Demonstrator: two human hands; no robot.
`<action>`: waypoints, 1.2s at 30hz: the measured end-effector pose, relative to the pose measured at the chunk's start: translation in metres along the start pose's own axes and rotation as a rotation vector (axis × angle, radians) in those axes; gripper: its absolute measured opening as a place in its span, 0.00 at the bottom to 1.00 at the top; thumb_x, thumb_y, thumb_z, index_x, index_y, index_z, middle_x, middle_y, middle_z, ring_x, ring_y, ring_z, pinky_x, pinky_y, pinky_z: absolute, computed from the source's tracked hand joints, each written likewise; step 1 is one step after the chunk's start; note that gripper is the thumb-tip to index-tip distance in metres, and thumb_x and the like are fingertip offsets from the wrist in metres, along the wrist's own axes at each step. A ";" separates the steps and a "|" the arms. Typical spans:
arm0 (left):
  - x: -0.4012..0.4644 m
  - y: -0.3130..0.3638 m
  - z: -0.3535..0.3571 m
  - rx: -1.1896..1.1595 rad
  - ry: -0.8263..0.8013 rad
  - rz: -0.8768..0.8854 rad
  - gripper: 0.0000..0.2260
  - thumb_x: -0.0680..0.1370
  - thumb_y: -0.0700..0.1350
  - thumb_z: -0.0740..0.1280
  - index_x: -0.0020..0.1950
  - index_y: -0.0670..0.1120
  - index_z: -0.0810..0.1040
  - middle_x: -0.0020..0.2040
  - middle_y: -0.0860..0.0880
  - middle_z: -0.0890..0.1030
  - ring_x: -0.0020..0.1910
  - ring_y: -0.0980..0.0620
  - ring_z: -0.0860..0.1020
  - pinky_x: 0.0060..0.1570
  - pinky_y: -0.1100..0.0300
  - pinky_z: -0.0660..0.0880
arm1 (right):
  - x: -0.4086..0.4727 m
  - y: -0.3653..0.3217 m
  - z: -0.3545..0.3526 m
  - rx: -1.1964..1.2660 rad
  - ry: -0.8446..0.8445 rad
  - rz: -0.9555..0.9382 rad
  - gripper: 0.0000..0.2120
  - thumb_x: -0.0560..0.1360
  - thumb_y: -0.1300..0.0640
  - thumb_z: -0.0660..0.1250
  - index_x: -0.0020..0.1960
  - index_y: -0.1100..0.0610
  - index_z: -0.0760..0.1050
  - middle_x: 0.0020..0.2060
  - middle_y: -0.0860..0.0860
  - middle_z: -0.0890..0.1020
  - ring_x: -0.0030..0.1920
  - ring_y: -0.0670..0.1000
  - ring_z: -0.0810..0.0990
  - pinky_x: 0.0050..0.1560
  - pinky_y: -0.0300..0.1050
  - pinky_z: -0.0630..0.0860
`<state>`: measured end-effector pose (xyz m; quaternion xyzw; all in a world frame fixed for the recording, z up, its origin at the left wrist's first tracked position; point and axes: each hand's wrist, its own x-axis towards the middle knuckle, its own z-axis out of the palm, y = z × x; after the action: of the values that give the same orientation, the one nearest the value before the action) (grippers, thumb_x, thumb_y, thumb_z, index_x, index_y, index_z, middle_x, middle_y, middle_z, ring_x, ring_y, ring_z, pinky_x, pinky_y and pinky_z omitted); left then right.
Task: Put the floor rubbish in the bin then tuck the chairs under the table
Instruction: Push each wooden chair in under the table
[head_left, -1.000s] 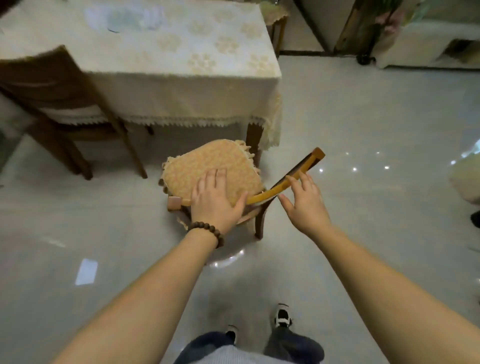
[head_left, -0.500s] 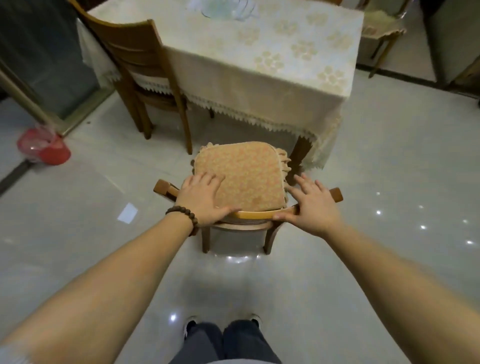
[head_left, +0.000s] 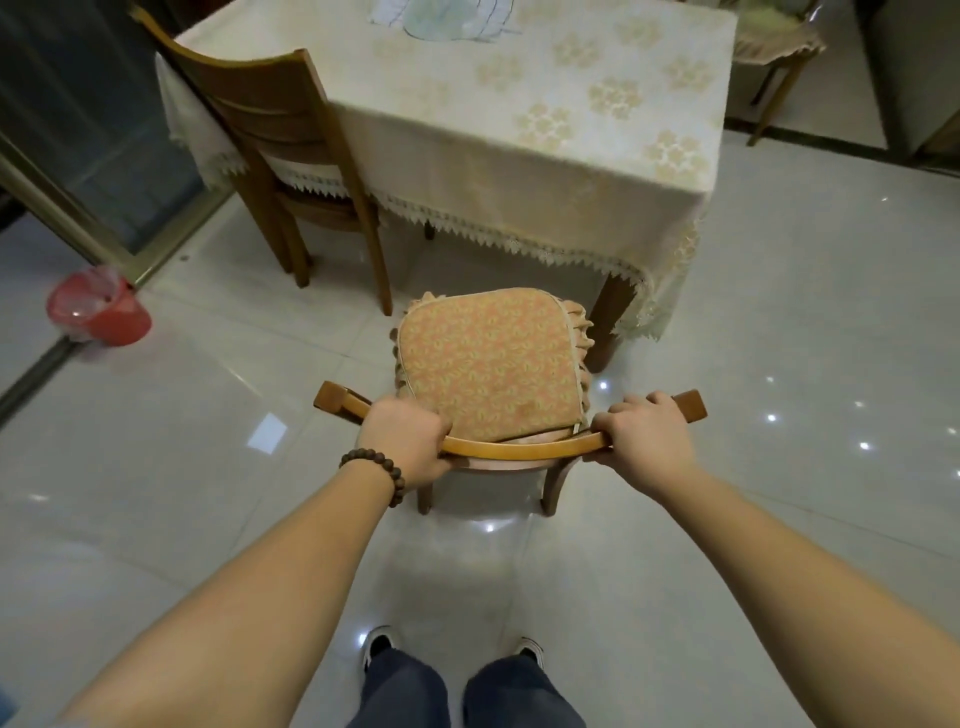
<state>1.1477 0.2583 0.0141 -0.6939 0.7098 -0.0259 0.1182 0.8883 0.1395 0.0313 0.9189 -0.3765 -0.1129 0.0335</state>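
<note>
Your left hand (head_left: 410, 441), with a dark bead bracelet (head_left: 375, 470) on its wrist, is wrapped around the curved wooden top rail (head_left: 519, 451) of the cushioned chair (head_left: 493, 364), fingers curled over the far side of the rail. Your right hand (head_left: 644, 441) is clamped on the same rail nearer its right end, knuckles up, thumb underneath. Both hands are closed on the rail, well apart from each other, with the bare middle of the rail between them.

The chair stands on the pale tiled floor (head_left: 182, 467) directly in front of you, its back toward you and its seat pointing at the table (head_left: 519, 130). The orange patterned seat cushion (head_left: 491, 364) is fully out in the open; its far edge lies near the hanging lace hem of the cream floral tablecloth (head_left: 545, 171) but is not under it. The table's near right leg (head_left: 613, 322) stands just beside the far right corner of the cushion.

To the left, a second wooden chair (head_left: 280, 135) is partly tucked in at the table's left side, its slatted back toward the left. Farther left on the floor, a red bin (head_left: 98, 306) lined with a clear bag sits beside a metal door frame (head_left: 78, 208). At the far right, another cushioned chair (head_left: 774, 41) shows partly beyond the table. Your shoes (head_left: 379, 644) are at the near edge.
</note>
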 end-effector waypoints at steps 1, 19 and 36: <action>-0.001 -0.006 0.002 -0.003 0.005 0.018 0.21 0.70 0.68 0.57 0.44 0.52 0.77 0.40 0.53 0.78 0.40 0.50 0.76 0.39 0.57 0.69 | 0.001 -0.005 -0.001 0.001 -0.009 0.007 0.13 0.72 0.38 0.65 0.47 0.46 0.78 0.40 0.45 0.80 0.44 0.49 0.76 0.44 0.45 0.63; 0.071 -0.198 0.008 0.080 -0.024 0.257 0.17 0.70 0.65 0.61 0.38 0.52 0.75 0.32 0.54 0.74 0.31 0.52 0.72 0.35 0.58 0.74 | 0.103 -0.119 -0.048 0.078 0.049 0.245 0.11 0.71 0.39 0.66 0.44 0.46 0.77 0.40 0.44 0.80 0.45 0.50 0.76 0.45 0.47 0.61; 0.254 -0.263 0.006 0.137 -0.036 0.310 0.16 0.70 0.67 0.61 0.40 0.55 0.71 0.36 0.55 0.74 0.36 0.53 0.74 0.36 0.58 0.69 | 0.267 -0.048 -0.051 0.082 0.059 0.295 0.12 0.73 0.40 0.64 0.45 0.48 0.75 0.40 0.47 0.80 0.46 0.52 0.74 0.49 0.49 0.61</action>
<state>1.4046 -0.0025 0.0279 -0.5670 0.8026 -0.0431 0.1805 1.1178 -0.0146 0.0247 0.8572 -0.5105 -0.0641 0.0235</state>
